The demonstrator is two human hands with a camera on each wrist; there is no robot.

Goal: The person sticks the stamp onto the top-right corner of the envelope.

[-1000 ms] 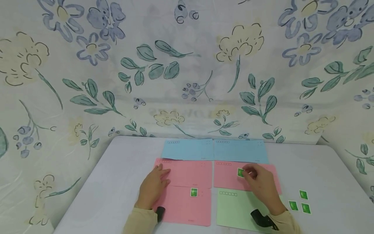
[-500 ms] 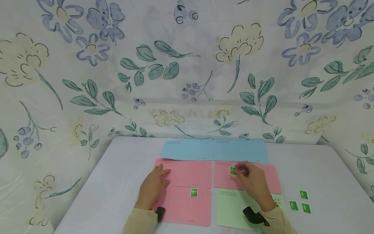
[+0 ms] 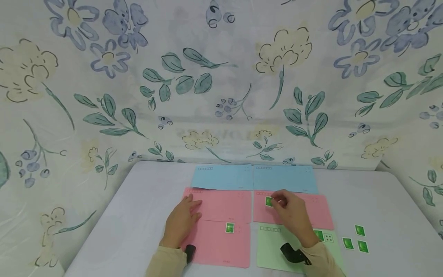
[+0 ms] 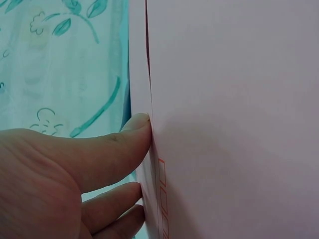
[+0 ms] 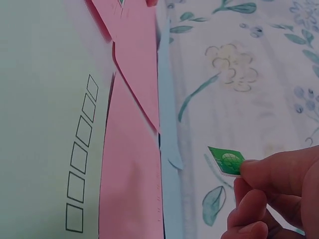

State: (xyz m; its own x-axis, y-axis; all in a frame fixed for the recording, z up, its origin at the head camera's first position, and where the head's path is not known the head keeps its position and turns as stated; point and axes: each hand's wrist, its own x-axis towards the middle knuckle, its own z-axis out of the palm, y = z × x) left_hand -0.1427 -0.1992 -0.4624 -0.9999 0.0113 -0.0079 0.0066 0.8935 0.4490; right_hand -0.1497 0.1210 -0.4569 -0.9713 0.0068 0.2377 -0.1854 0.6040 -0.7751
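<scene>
Green stamp (image 5: 222, 160); pinched, R fingers (image 5: 274, 172)

Head: looks forward and down over my worktop (image 3: 114, 223). Left wrist: close on my left hand (image 4: 67, 172) at a pink envelope (image 4: 239, 74). Right wrist: close on my right hand (image 5: 279, 186), sharing the green stamp (image 5: 226, 159) with the head view.

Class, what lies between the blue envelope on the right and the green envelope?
A pink envelope, partly hidden by the right hand pinching a green stamp; the head view shows this.
</scene>
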